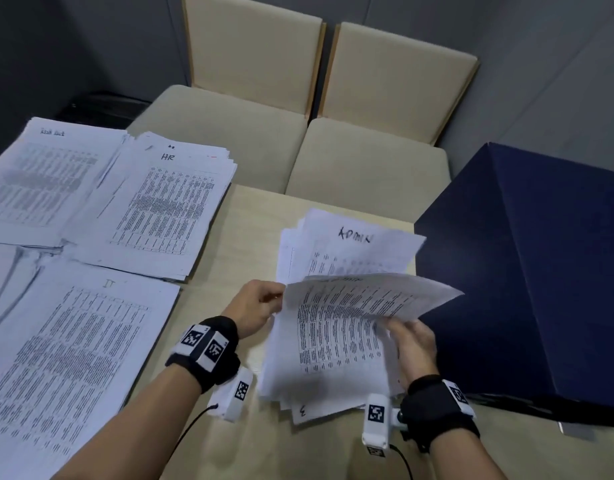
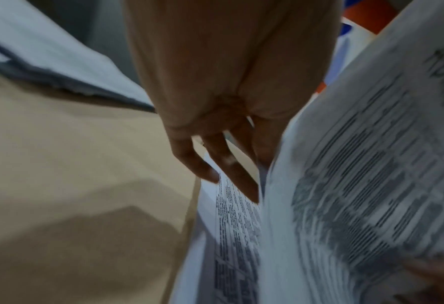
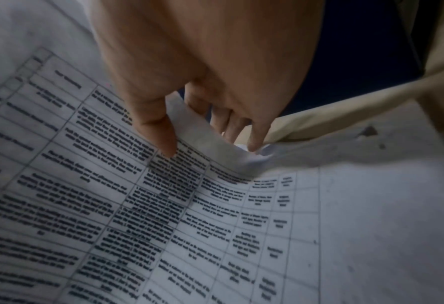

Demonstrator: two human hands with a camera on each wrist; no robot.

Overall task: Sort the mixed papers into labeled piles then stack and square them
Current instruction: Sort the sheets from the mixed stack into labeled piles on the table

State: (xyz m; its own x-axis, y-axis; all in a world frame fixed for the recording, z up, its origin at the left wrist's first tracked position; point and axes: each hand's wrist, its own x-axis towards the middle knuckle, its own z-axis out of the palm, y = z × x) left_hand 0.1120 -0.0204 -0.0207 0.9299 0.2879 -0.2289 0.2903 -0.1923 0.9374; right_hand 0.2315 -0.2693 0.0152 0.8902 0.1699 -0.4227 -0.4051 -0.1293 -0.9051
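Observation:
On the table's left lie labeled piles: HR, IT and a far-left pile whose label I cannot read. The ADMIN pile lies at the far middle, loosely fanned. In front of it sits the mixed stack. One printed sheet is raised and bowed above that stack. My left hand pinches its left edge; in the left wrist view the outer fingers point down beside the sheet. My right hand pinches a sheet's curled right edge between thumb and fingers.
A large navy box stands against the right side of the ADMIN pile and the mixed stack. Two beige chairs sit behind the table's far edge. Bare tabletop runs between the left piles and the stack.

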